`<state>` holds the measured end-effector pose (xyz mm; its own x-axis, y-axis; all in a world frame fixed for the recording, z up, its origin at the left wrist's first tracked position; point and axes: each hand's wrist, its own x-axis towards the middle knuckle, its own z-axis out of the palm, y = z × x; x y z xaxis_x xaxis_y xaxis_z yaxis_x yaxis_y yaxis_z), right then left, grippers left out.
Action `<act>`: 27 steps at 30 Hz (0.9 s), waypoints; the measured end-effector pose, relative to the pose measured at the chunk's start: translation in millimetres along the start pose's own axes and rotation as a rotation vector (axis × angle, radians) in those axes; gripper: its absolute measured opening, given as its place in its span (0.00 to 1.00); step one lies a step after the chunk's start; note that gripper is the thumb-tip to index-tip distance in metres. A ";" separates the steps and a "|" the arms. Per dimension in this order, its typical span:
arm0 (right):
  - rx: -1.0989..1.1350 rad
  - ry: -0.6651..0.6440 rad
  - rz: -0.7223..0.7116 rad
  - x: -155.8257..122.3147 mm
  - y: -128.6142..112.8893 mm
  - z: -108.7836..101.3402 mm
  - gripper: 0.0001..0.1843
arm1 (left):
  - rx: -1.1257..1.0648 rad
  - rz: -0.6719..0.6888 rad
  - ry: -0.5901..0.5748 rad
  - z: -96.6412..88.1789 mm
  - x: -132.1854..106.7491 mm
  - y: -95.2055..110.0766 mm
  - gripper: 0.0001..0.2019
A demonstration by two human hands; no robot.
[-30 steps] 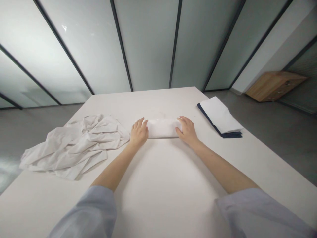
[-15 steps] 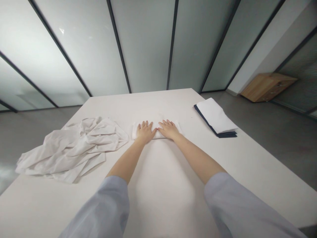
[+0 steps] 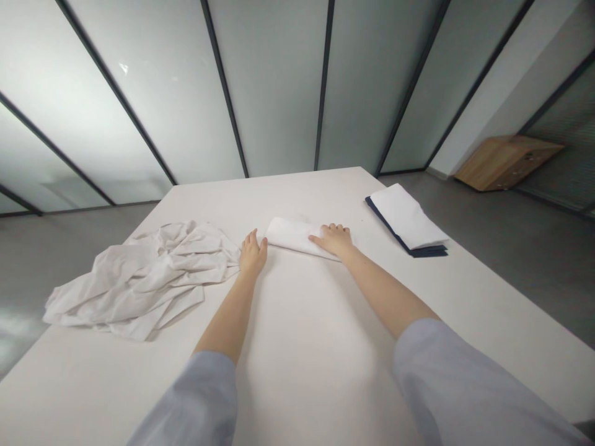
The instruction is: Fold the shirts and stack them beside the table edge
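A folded white cloth (image 3: 292, 234) lies at the middle of the table, slightly askew, its right end nearer me. My right hand (image 3: 336, 240) is over that end, thumb on top and fingers bent at the far edge, gripping it. Its fingertips are partly hidden. Just past the cloth's left end is my left hand (image 3: 253, 254), thumb apart from the fingers and nothing visibly held. Beside it on the left spreads a crumpled heap of white cloth (image 3: 149, 279).
On the table's right side (image 3: 465, 322) lies a stack of folded cloths, with a white cloth (image 3: 406, 214) on top of dark blue ones (image 3: 427, 252). A wooden cabinet (image 3: 497, 162) stands on the floor at the far right. Frosted glass panels (image 3: 274, 80) rise behind the table.
Both hands lay flat and close together on the folded cloth. My left hand has moved left off it; my right hand has moved right. The cloth has turned and shifted right.
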<state>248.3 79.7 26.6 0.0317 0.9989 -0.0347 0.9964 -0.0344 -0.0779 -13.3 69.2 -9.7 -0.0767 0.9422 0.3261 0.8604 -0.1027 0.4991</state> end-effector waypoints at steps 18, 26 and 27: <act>0.401 -0.386 0.168 20.2 58.0 -37.4 0.30 | -0.078 -0.051 0.007 -1.8 1.5 3.1 0.22; 0.636 -0.519 0.212 20.5 59.2 -41.4 0.26 | -0.074 -0.052 -0.005 -3.6 1.4 4.7 0.21; 0.690 -0.543 0.210 18.8 60.3 -41.5 0.25 | -0.073 -0.048 -0.006 -3.4 1.7 4.9 0.20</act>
<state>312.2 97.8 62.6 -0.0083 0.8233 -0.5675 0.7002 -0.4004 -0.5912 -10.9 69.2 -4.0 -0.1139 0.9485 0.2955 0.8170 -0.0798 0.5712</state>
